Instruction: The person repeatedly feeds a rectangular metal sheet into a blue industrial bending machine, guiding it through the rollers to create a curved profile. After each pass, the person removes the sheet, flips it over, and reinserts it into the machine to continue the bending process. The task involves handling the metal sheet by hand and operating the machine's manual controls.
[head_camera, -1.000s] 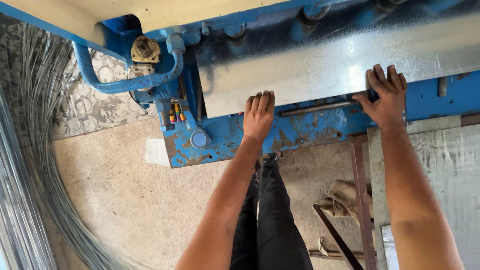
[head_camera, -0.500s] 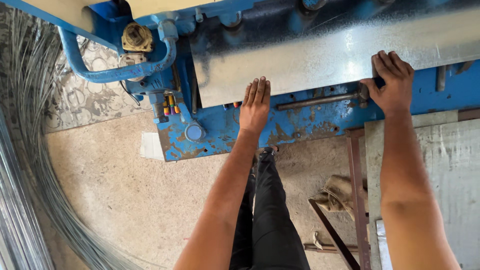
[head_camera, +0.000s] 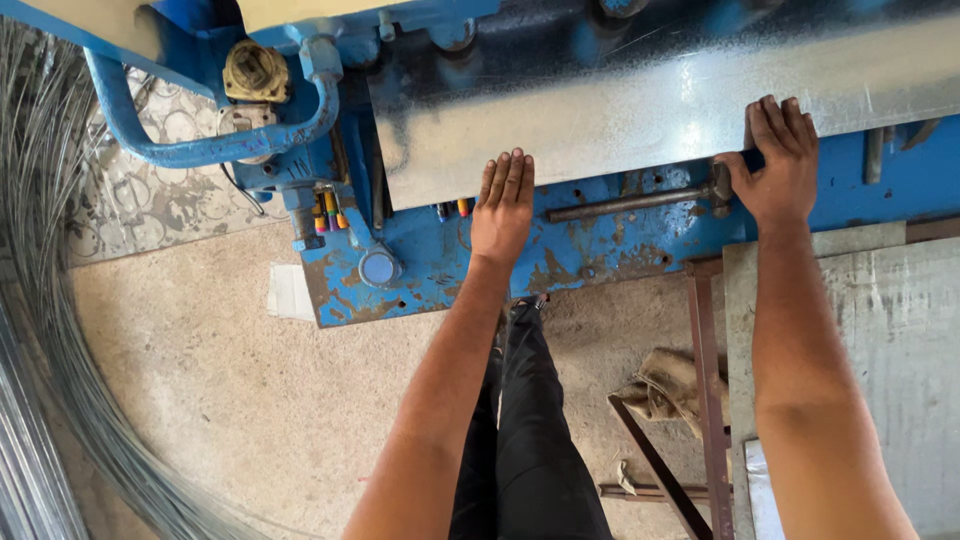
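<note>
Now both hands lie flat and spread on the near edge of the galvanised metal sheet (head_camera: 640, 115), neither one clenched nor wrapped round anything; the left hand (head_camera: 503, 208) presses its fingertips onto the sheet's lower edge with the palm over the blue machine bed (head_camera: 560, 250), and the right hand (head_camera: 775, 165) lies further along, fingers on the sheet, thumb down beside the dark metal rod (head_camera: 630, 203) that runs along the bed. Compared with a second ago the hands keep the same hold on the same edge, while the view has drifted so that the sheet and the machine sit a little lower and to the right; the sheet itself seems not to have slid against the hands, which reads as steadying rather than feeding, though that is a judgement. The sheet rests across the blue machine, its far side under the upper blue frame; a curved blue pipe (head_camera: 200, 150) and a brass-coloured fitting (head_camera: 255, 70) stand at the machine's left end. Coiled wire (head_camera: 60, 380) sweeps over the concrete floor (head_camera: 250, 400); another grey sheet (head_camera: 880, 350) lies on a rusty stand (head_camera: 705, 360) at the right.
</note>
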